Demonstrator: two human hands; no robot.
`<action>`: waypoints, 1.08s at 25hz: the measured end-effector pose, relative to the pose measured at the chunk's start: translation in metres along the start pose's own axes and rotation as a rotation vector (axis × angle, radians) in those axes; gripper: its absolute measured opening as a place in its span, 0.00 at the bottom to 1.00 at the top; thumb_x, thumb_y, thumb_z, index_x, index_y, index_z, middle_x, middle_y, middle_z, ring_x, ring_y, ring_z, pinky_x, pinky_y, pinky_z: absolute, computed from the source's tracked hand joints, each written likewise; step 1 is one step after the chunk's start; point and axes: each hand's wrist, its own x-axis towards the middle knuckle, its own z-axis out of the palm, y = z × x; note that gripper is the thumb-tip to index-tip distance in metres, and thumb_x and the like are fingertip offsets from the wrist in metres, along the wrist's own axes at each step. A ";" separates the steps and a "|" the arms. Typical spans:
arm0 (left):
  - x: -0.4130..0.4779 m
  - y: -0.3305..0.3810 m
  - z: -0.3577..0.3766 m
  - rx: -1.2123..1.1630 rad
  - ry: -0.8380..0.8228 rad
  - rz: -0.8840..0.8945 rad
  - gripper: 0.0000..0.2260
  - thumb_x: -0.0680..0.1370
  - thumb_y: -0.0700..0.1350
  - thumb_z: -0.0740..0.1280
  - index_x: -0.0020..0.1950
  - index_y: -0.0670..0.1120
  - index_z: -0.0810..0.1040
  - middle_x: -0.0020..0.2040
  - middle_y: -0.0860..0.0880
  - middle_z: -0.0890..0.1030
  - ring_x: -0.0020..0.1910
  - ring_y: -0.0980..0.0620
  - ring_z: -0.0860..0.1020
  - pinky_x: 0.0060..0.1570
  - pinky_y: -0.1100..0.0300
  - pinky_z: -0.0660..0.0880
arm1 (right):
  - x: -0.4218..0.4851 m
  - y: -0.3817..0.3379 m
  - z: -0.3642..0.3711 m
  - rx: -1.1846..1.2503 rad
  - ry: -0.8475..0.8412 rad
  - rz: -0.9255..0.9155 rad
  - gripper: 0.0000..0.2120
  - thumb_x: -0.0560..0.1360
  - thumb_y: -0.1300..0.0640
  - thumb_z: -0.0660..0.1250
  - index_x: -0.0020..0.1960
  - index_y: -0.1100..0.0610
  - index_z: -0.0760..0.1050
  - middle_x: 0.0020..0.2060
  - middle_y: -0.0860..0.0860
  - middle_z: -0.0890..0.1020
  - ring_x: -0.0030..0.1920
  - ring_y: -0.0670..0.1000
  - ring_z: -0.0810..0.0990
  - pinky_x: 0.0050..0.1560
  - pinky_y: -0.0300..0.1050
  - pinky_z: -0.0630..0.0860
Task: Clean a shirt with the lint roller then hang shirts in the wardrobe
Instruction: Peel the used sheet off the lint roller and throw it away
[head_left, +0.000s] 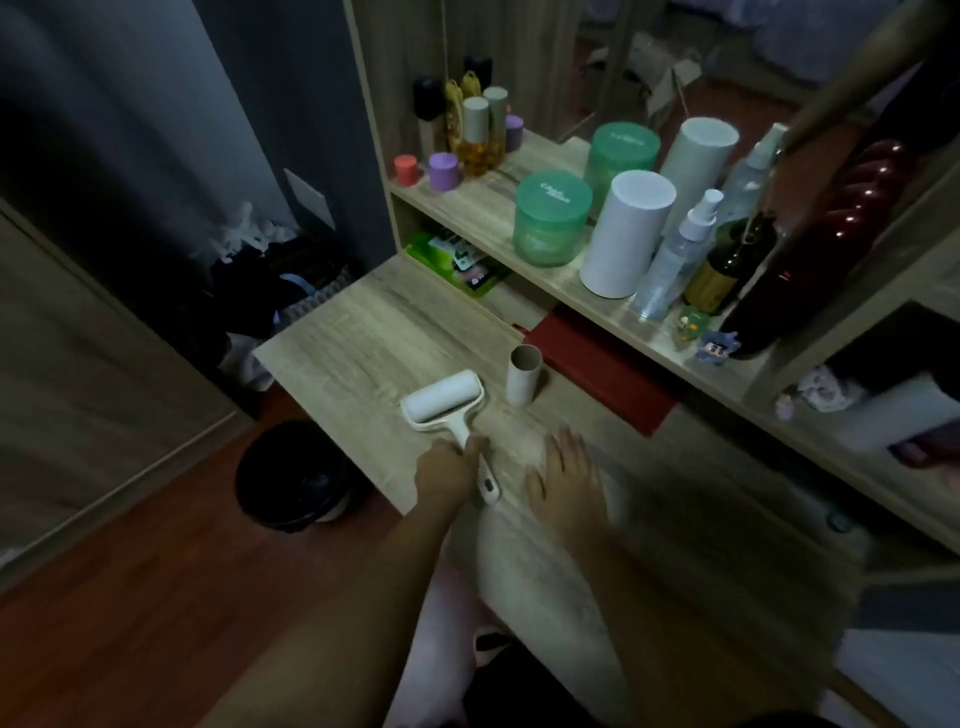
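Hands first: the left hand (449, 467) grasps the lint roller (444, 400) by its white handle, thumb laid across the stem just behind the drum, wrist low and the forearm running straight in from the bottom of my view. The right hand (563, 478) is released, fingers straight and slightly spread, palm down over the table (363, 332), just beside the handle's butt end (I cannot tell whether the palm touches the wood, as it is blurred).

The roller's drum lies on the tabletop, near the table's left edge. Past that edge a black bin (291, 475) stands on the floor. Bare wood stretches from the drum to the far corner. A cardboard tube (523, 374) stands upright just right of the drum, apart from it, and a red book (597, 369) lies flat beyond it, partly under the shelf (467, 208). That shelf carries a green jar (551, 218), a white cylinder (626, 234) and a spray bottle (680, 249).
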 end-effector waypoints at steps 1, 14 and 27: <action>0.004 0.003 0.004 -0.040 0.013 -0.040 0.26 0.77 0.61 0.58 0.53 0.37 0.76 0.51 0.39 0.80 0.54 0.40 0.77 0.48 0.56 0.68 | 0.001 0.002 0.004 -0.002 -0.022 0.001 0.28 0.71 0.45 0.54 0.64 0.60 0.73 0.64 0.59 0.76 0.65 0.58 0.75 0.60 0.55 0.75; -0.046 -0.026 -0.030 -0.326 0.107 0.218 0.13 0.78 0.58 0.55 0.42 0.50 0.65 0.35 0.51 0.75 0.35 0.50 0.76 0.35 0.57 0.69 | -0.002 -0.028 -0.043 0.827 -0.009 0.367 0.15 0.80 0.53 0.53 0.63 0.57 0.70 0.62 0.60 0.75 0.57 0.55 0.76 0.54 0.46 0.72; -0.100 0.001 -0.063 -0.450 -0.164 0.406 0.14 0.79 0.59 0.52 0.55 0.52 0.68 0.49 0.49 0.79 0.45 0.54 0.79 0.49 0.54 0.77 | -0.018 -0.069 -0.134 1.316 0.086 0.499 0.09 0.80 0.51 0.53 0.54 0.53 0.70 0.50 0.53 0.77 0.52 0.54 0.76 0.54 0.53 0.76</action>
